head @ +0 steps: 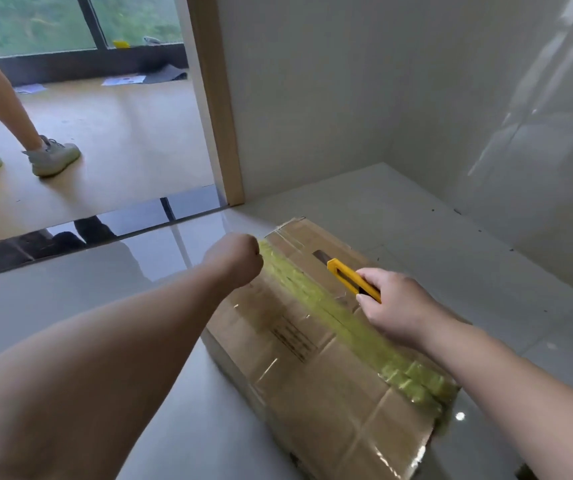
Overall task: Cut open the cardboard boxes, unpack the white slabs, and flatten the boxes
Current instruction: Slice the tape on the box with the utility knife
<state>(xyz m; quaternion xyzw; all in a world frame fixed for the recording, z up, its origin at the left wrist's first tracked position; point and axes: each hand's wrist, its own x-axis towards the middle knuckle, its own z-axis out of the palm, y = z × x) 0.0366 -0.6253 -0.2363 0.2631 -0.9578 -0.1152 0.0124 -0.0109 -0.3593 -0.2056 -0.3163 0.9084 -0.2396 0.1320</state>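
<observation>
Box lies taped on floor. Right hand grips yellow knife; left hand, fisted at far edge, grip unclear. Advice: cut shallow along green tape, sparing slabs.

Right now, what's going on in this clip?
A person is opening a flat brown cardboard box lying on the glossy grey tiled floor. The right hand grips a yellow utility knife held over the yellow-green tape strip that runs the box's length. The left hand rests at the box's far end. The box looks closed. Another person's legs stand beyond the doorway.
</observation>
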